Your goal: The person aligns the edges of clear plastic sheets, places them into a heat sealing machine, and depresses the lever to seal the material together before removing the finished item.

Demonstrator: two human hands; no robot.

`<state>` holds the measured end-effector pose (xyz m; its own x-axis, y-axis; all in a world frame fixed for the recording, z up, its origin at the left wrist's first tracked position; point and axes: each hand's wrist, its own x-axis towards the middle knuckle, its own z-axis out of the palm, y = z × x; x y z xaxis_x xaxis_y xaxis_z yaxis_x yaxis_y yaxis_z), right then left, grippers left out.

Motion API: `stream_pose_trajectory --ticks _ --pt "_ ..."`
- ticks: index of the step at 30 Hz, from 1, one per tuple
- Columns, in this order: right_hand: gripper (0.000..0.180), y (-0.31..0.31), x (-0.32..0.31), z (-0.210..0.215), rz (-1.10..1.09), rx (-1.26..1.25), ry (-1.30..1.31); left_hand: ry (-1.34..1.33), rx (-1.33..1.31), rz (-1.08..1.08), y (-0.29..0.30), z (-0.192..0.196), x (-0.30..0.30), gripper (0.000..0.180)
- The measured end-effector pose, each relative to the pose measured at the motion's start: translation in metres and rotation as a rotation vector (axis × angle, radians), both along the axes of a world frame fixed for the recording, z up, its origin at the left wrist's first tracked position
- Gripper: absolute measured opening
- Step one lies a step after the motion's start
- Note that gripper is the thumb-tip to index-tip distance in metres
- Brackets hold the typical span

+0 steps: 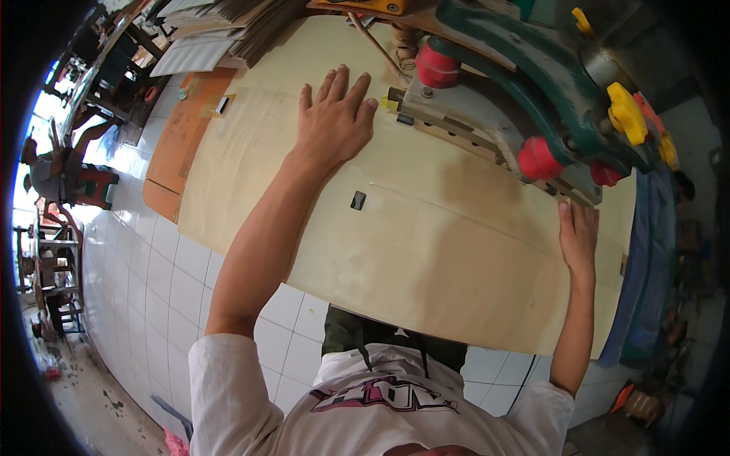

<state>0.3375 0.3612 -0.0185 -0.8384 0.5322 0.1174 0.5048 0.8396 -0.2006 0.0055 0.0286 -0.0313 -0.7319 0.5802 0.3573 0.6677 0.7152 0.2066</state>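
My left hand [334, 118] lies flat with spread fingers on a large pale-yellow sheet-like work surface [395, 258]. It holds nothing, and its thumb is a little left of a metal bar's end. My right hand [579, 235] rests on the same surface at the right, fingers stretched forward, their tips against or just under the bar's near end; I cannot tell which. The long metal bar [487, 144] belongs to a green machine [525, 68] with red round knobs [541, 158] and yellow star knobs [626, 114]. A small dark rectangle [358, 200] shows between my arms.
Stacked boards or sheets [236, 34] stand at the far left, beside an orange-brown wooden board [179, 156]. Blue cloth [654, 258] hangs along the right edge. Another person [53, 171] sits near a stool on the white tiled floor [152, 266] at the left.
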Motion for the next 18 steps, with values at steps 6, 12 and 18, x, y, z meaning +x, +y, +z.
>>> stream_pose_trajectory --ticks 6,12,18 --pt "0.049 -0.005 -0.001 0.001 -0.022 -0.006 0.028 -0.037 -0.015 0.010 0.001 0.003 0.003 0.052" --pt "0.049 0.000 0.001 -0.004 -0.030 0.042 -0.006 -0.043 -0.049 0.025 0.000 0.004 0.002 0.052" --pt "0.056 0.000 0.000 -0.004 -0.032 0.054 -0.031 -0.066 -0.026 0.012 0.000 0.007 0.004 0.055"
